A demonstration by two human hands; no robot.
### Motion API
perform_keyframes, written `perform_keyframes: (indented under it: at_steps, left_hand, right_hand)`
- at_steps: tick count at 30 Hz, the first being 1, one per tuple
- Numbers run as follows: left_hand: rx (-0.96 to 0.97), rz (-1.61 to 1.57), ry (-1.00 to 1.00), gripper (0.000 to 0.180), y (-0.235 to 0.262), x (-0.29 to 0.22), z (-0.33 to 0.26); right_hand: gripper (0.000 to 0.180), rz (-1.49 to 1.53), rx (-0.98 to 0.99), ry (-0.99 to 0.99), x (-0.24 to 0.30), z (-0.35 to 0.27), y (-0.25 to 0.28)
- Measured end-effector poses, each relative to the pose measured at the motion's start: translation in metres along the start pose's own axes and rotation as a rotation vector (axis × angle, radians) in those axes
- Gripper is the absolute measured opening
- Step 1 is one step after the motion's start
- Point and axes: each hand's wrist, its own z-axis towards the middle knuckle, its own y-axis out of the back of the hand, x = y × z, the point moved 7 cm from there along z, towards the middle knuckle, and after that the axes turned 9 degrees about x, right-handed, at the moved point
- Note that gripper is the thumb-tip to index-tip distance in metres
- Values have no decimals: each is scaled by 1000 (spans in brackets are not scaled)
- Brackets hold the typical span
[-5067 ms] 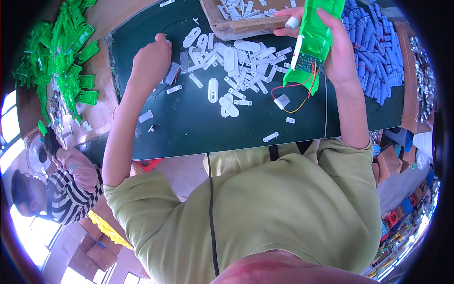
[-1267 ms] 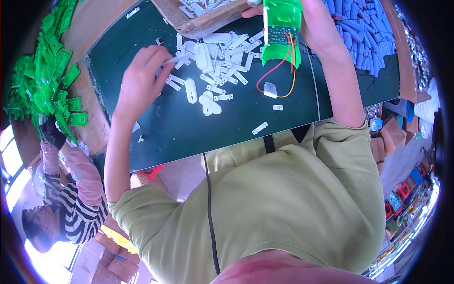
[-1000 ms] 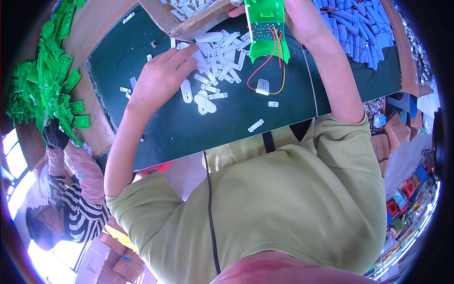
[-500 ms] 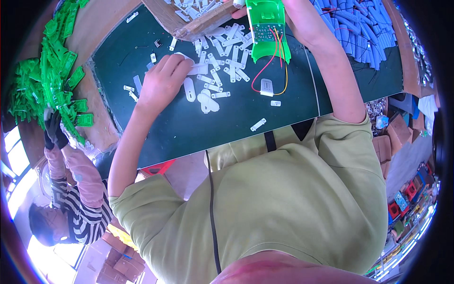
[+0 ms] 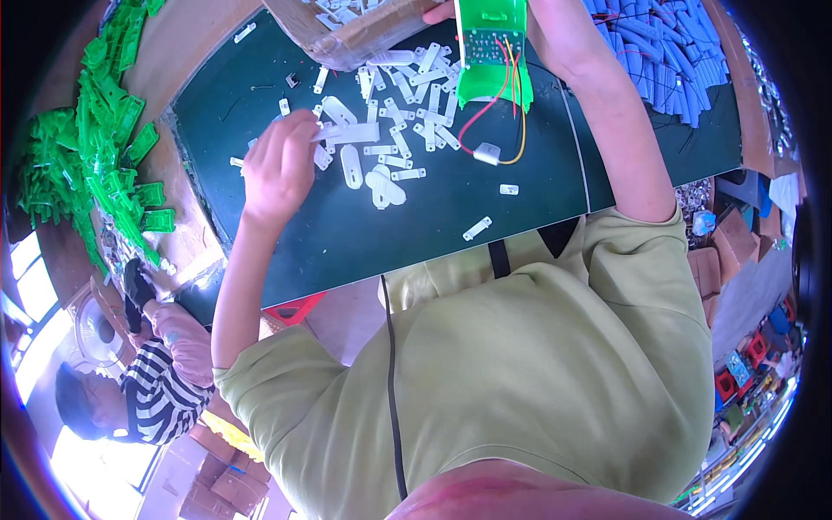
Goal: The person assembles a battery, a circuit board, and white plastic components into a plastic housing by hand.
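Note:
My left hand [image 5: 282, 165] is closed, its fingers pinching one end of a flat, whitish strip [image 5: 354, 133] above the table. Under and beside it lie small white plastic bars [image 5: 399, 113] with holes at their ends and rounded white oval pieces [image 5: 351, 166]. At the top edge my right hand [image 5: 548, 22], partly cut off by the frame, grips a bright green plastic housing [image 5: 492, 85]. A circuit board [image 5: 483, 48] sits in that housing. Red and yellow wires run from it to a small white block [image 5: 487, 153] hanging low over the table.
A cardboard box [image 5: 347, 43] of white parts stands at the far edge. Blue wired pieces [image 5: 663, 61] are heaped at right, green plastic housings [image 5: 104, 113] at left. A co-worker [image 5: 147, 381] in striped sleeves and dark gloves sits at left. Loose white bars [image 5: 477, 229] lie near the table's front edge.
My left hand has drawn back toward me and left, lifting the whitish strip from the parts. The wired white block has swung up slightly. The co-worker's hands have pulled back from the green pile.

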Motion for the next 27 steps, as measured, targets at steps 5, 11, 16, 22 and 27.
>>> perform_keyframes:
  at_steps: [5, 11, 16, 22, 27]
  left_hand:
    - [16, -31, -71, 23, -7, -10, 50]
    - [130, 47, -48, 17, -51, -14, 72]
    - [174, 55, -3, 13, -47, -17, 73]
    - [84, -138, 251, 20, 8, -4, 22]
    - [-4, 328, 611, 24, 101, 145, -130]
  right_hand:
    - [34, 38, 11, 112, 14, -1, 2]
    - [32, 173, 34, 83, 4, 11, 3]
    - [31, 129, 28, 81, 6, 10, 4]
    - [34, 21, 32, 49, 0, 9, 0]
    - [37, -10, 77, 103, 7, 5, 1]
